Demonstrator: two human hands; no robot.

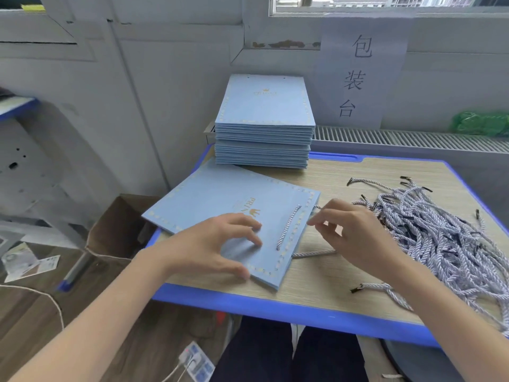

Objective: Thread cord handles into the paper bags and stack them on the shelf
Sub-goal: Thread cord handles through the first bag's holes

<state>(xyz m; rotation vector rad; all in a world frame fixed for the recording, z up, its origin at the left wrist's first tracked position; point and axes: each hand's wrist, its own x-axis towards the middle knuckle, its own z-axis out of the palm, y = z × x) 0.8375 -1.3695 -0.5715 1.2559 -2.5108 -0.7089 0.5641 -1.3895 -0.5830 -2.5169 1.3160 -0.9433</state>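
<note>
Head camera view, looking down at a wood-topped table (344, 288) with a blue rim. One flat light-blue paper bag (220, 199) lies at the table's near left corner, its far end reaching over the edge. The left hand (212, 244) presses down on this bag, fingers spread and bent. A twisted white cord (289, 227) already runs across the bag's face near its opening. The right hand (355, 232), just beside the bag's open end, pinches another cord end between thumb and fingertips. A loose heap of cords (440, 230) lies on the right. Behind, a neat stack of blue bags (264, 119) sits at the table's far edge.
</note>
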